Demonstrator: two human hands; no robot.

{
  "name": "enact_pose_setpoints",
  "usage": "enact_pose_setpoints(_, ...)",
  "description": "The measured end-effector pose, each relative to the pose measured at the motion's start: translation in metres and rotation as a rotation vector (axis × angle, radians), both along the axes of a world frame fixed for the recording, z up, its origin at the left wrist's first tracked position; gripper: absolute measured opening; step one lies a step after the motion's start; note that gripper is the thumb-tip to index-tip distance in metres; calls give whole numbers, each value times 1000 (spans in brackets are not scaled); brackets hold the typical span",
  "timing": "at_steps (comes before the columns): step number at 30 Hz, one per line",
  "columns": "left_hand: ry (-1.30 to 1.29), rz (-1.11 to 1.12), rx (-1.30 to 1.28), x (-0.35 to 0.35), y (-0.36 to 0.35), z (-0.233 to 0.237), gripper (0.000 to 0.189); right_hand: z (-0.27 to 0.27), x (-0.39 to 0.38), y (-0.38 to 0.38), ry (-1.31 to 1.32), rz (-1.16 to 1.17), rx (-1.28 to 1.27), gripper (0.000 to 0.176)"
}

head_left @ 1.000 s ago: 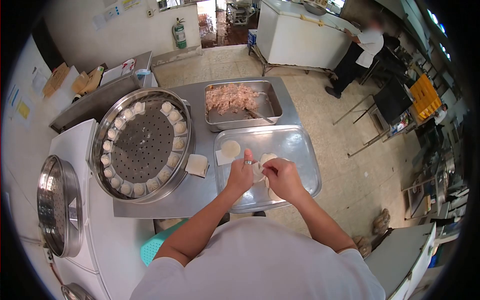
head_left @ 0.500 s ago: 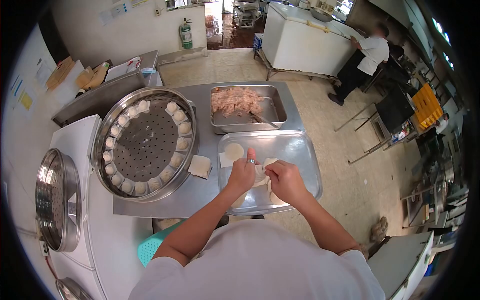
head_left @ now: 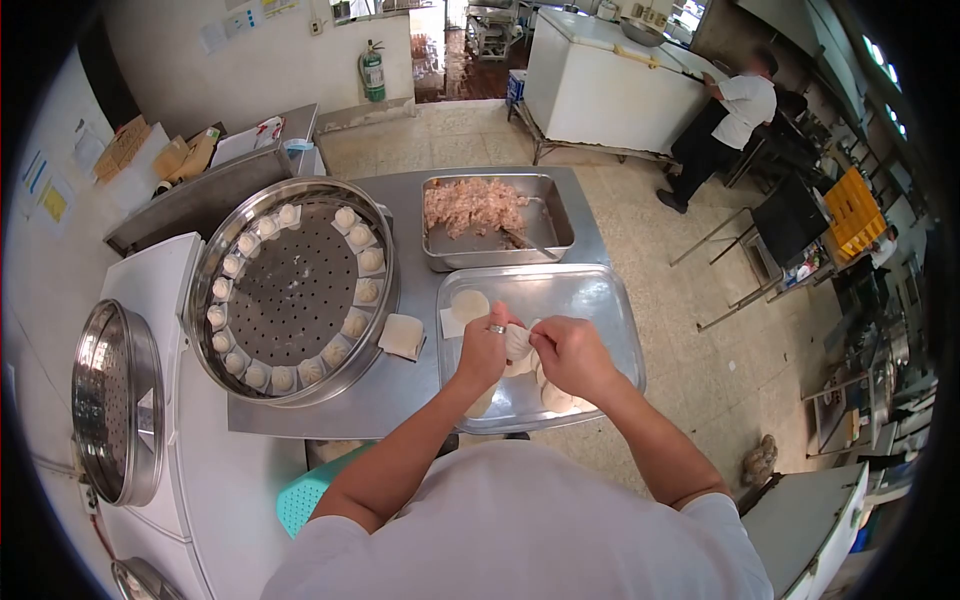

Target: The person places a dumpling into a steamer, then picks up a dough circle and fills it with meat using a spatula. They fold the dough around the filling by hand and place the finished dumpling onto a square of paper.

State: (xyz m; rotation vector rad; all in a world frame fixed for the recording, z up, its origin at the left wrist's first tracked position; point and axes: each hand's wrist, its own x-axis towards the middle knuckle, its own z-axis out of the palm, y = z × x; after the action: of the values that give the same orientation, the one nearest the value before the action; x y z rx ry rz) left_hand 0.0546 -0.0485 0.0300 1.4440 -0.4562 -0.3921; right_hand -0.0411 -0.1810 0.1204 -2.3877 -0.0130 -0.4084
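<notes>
My left hand (head_left: 484,348) cups a pleated dumpling (head_left: 518,342) over the metal tray (head_left: 610,300). My right hand (head_left: 568,352) pinches the edge of the same dumpling with its fingertips. Beneath the hands, dough rounds (head_left: 556,398) lie on the tray. Another dough round (head_left: 469,306) rests on white paper at the tray's left side. Behind the tray stands a deep pan (head_left: 435,250) of minced filling (head_left: 475,205) with a utensil in it. To the left, a round perforated steamer (head_left: 295,290) holds several pleated dumplings along its rim.
A stack of white paper squares (head_left: 401,337) sits between steamer and tray. Another steamer (head_left: 118,400) stands at the far left. A teal basket (head_left: 300,500) is below the table (head_left: 350,420). A person (head_left: 735,110) stands by a white chest (head_left: 610,90) at the back right.
The dumpling between my hands shows more of its pleated side. My right hand has shifted slightly, and my left thumb has lowered toward the dough.
</notes>
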Motion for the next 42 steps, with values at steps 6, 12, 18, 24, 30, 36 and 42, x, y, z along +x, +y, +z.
enact_pose_setpoints(6, 316, -52, -64, -6, 4, 25, 89, 15, -7, 10, -79, -1, 17, 5)
enact_pose_setpoints(12, 317, -121, -39, 0, 6, 43, 94, 18, -3, 3, -111, 55, -120, 9)
enact_pose_setpoints(18, 294, -44, -4, -2, 3, 40, 97, 24, -3, 4, -146, 59, -199, 6)
enact_pose_setpoints(24, 422, -111, -96, 4, 2, 36, 98, 31, -1, 8, -172, 135, -125, 7)
enact_pose_setpoints(30, 514, -117, -165, 0, 0, 35, 94, 21, 4, 2, -113, 139, -190, 9)
enact_pose_setpoints(36, 629, -190, -120, 2, 5, 37, 88, 27, 1, 5, -105, 197, -106, 10)
enact_pose_setpoints(42, 792, -123, 8, -1, 1, 54, 85, 19, -1, -1, -129, 224, -62, 13)
